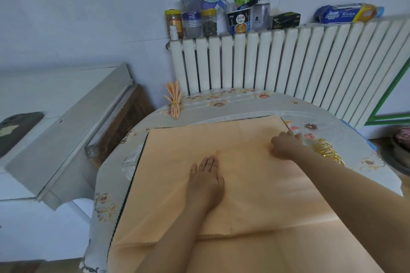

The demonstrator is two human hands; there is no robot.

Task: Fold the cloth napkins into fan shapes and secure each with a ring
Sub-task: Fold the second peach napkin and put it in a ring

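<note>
A stack of orange cloth napkins lies spread flat on the round table and covers most of it. My left hand rests flat on the top napkin near its middle, fingers straight and pointing away from me. My right hand sits further right on the cloth with its fingers curled, bunching a small ridge of fabric. Just right of that hand lies a pile of gold rings. One finished fan-folded napkin, bound with a ring at its middle, lies at the table's far left edge.
The table carries a floral tablecloth. Behind it stands a white radiator with jars, bottles, a noodle cup and a paper-towel pack on top. A grey-white cabinet stands to the left.
</note>
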